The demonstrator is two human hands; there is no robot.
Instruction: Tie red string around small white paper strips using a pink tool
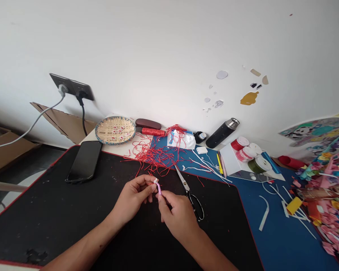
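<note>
Over the black mat [110, 222], my two hands meet on a slim pink strip [159, 188] with a small white piece [155, 181] at its upper end. My left hand [132, 195] pinches that white end between thumb and forefinger. The lower part of the strip is gripped by the fingertips of my right hand [175, 210], which cover its end. What the strip is made of cannot be made out. Just right of my right hand lie black-handled scissors [188, 190], their blades pointing away toward a heap of cut red cords [155, 152].
A woven basket [115, 130] with small red-and-white pieces stands behind, near a phone [84, 162]. Farther right are a red cord spool [152, 131], a black flask [222, 132], lidded jars [245, 150], white strips [206, 163] and colourful paper flowers [327, 210].
</note>
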